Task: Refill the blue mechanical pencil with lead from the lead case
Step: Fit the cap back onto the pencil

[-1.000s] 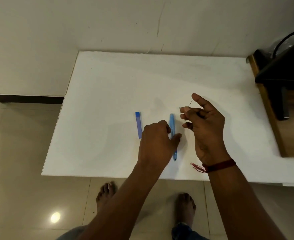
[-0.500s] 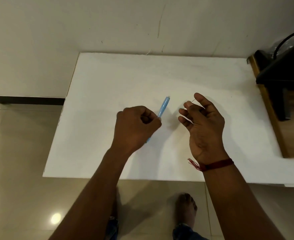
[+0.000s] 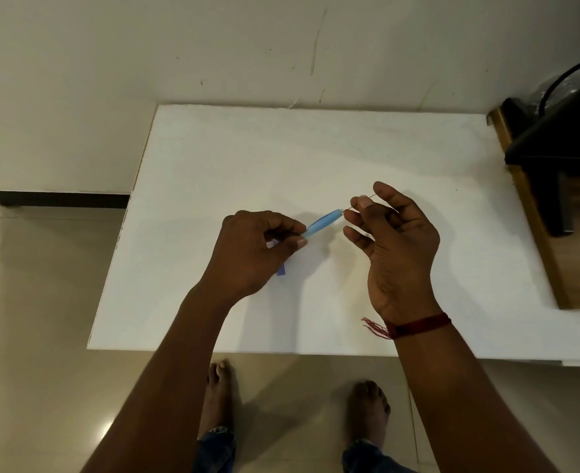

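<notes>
While my left hand (image 3: 258,250) grips the one blue mechanical pencil (image 3: 324,224) above the desk (image 3: 281,158), my right hand (image 3: 394,247) pinches a single lead (image 3: 351,208) at its far end.

On my feed I count one pencil, one lead and one lead case (image 3: 281,270). The pencil is off the desk, tilted up toward the right, its lower end inside the curled left fingers (image 3: 283,221). My right thumb and forefinger are closed on the lead, the other fingers loosely spread. The lead's tip meets the pencil's upper end; I cannot tell whether it is inside. The case lies on the desk under the left hand, only a blue corner showing. One red thread band (image 3: 418,325) circles the right wrist. Two bare feet (image 3: 218,397) stand on the tiled floor (image 3: 43,302). One dark object (image 3: 554,148) sits on a wooden surface (image 3: 578,250) at the right.
</notes>
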